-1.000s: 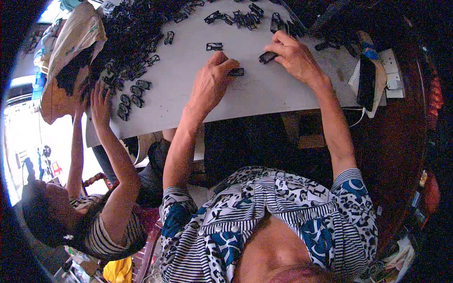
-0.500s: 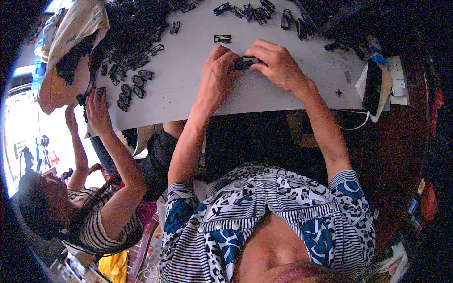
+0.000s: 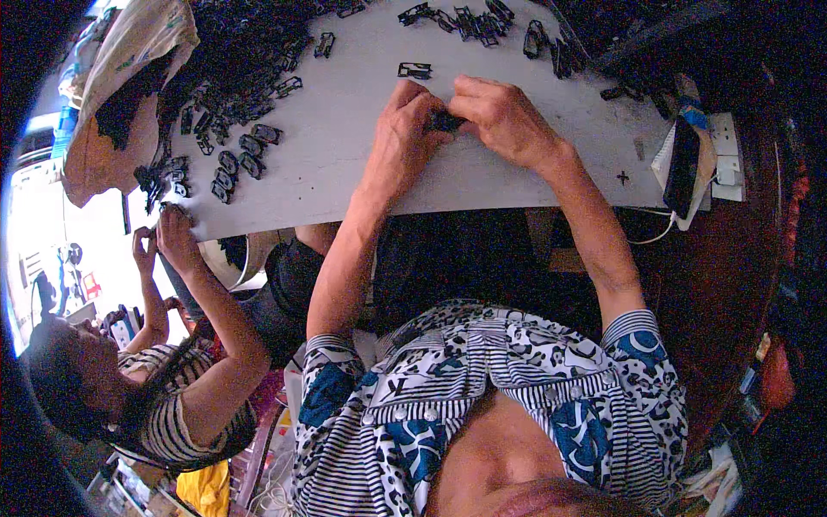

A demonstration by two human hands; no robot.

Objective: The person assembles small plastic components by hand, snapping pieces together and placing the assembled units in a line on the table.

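Observation:
Above the white tabletop [image 3: 345,172], my left hand [image 3: 407,133] and my right hand [image 3: 506,121] meet around a small black plastic part [image 3: 444,121]. The fingers of both hands are closed on it and cover most of its shape. Just beyond my left fingertips lies a flat black frame-like piece [image 3: 414,71] with openings through it. Left of my left hand, a small group of black plastic pieces [image 3: 250,155] rests in short rows.
A big heap of black pieces [image 3: 250,52] covers the far left, beside an open sack [image 3: 129,95]. More pieces [image 3: 469,24] lie along the far edge. At right stand a black device [image 3: 682,164] with a white cable and a power strip [image 3: 728,159]. A co-worker [image 3: 146,388] sits at left.
My hands have drawn slightly closer together, hiding more of the black part between them. The co-worker's hands have moved down from the table edge toward their body.

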